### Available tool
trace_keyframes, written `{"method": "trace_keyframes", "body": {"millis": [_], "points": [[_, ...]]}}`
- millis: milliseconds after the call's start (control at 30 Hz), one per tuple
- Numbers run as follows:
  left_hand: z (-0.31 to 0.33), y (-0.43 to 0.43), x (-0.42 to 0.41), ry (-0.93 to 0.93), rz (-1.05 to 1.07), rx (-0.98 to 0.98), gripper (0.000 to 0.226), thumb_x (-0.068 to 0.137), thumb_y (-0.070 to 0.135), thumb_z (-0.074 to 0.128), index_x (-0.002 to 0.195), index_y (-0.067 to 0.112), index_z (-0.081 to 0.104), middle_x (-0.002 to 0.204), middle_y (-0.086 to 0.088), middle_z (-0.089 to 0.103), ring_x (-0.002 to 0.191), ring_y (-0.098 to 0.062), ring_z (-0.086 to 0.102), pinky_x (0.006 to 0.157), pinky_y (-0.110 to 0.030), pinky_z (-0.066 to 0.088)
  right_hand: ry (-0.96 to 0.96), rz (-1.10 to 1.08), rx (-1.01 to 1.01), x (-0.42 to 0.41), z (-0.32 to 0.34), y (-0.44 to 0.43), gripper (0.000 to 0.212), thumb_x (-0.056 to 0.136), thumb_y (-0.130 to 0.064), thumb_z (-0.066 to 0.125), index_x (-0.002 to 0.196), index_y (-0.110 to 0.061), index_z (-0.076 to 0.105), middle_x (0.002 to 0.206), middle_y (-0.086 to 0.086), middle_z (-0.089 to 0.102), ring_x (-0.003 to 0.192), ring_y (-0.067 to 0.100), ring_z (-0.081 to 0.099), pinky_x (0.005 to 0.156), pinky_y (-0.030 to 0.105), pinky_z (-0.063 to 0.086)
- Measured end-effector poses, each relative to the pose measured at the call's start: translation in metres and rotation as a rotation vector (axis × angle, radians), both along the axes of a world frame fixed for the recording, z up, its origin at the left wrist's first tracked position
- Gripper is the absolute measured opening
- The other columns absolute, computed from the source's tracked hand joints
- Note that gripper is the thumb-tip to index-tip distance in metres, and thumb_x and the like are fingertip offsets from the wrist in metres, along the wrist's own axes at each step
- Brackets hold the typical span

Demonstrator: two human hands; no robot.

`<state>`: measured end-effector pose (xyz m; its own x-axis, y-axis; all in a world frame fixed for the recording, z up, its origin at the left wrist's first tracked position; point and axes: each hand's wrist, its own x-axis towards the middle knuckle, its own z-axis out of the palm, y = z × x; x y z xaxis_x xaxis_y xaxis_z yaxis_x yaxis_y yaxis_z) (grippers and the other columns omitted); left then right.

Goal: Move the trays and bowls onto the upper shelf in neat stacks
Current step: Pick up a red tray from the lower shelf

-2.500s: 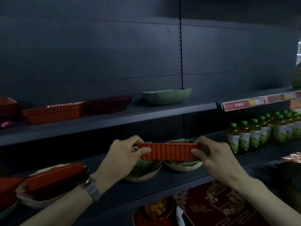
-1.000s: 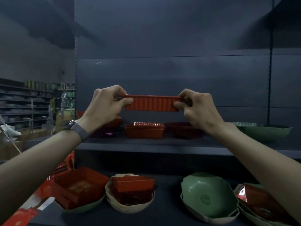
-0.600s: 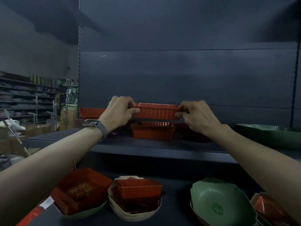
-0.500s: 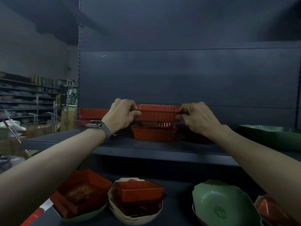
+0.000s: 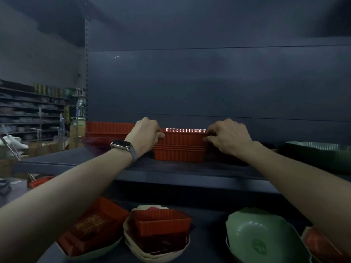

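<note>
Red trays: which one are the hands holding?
The top tray of the middle stack on the upper shelf: the left hand and right hand pinch its ends. The left stack and lower-shelf trays go untouched.

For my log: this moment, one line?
red ribbed plastic tray on red tray stack | left hand grips tray | right hand grips tray

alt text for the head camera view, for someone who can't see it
A left hand and right hand grip the ends of a red ribbed tray seated on a stack of matching trays on the upper shelf. Below sit a green bowl and more red trays in pale bowls.
</note>
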<state>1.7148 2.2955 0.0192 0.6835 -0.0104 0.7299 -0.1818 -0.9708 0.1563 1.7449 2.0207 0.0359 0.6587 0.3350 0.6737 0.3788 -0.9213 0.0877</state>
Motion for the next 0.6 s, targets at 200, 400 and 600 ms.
{"method": "trace_keyframes", "body": {"millis": [200, 400, 600], "points": [[-0.008, -0.003, 0.006, 0.052, 0.039, 0.009, 0.038, 0.098, 0.033, 0.072, 0.086, -0.003, 0.071, 0.075, -0.009, 0.058, 0.073, -0.033, 0.061, 0.066, -0.042, 0.056, 0.005, -0.021, -0.022, 0.008, 0.000, 0.010, 0.033, 0.095, -0.057, 0.066, 0.114, -0.032, 0.075, 0.113, 0.003, 0.072, 0.103, 0.029, 0.068, 0.076, 0.036, 0.044], [-0.010, 0.010, 0.009, 0.093, 0.056, 0.024, 0.031, 0.105, 0.024, 0.062, 0.096, -0.002, 0.074, 0.088, -0.014, 0.064, 0.086, -0.038, 0.067, 0.072, -0.041, 0.054, 0.066, -0.021, -0.026, 0.011, -0.010, 0.021, 0.031, 0.098, -0.055, 0.063, 0.111, -0.029, 0.075, 0.111, 0.006, 0.070, 0.103, 0.031, 0.066, 0.077, 0.036, 0.044], [-0.017, 0.011, 0.011, 0.138, 0.048, 0.050, 0.022, 0.102, 0.018, 0.062, 0.089, 0.004, 0.072, 0.097, -0.021, 0.066, 0.096, -0.047, 0.067, 0.080, -0.044, 0.057, 0.095, -0.028, -0.031, 0.005, -0.018, 0.016, 0.034, 0.105, -0.053, 0.053, 0.124, -0.035, 0.074, 0.124, 0.008, 0.070, 0.114, 0.036, 0.064, 0.093, 0.039, 0.046]]}}
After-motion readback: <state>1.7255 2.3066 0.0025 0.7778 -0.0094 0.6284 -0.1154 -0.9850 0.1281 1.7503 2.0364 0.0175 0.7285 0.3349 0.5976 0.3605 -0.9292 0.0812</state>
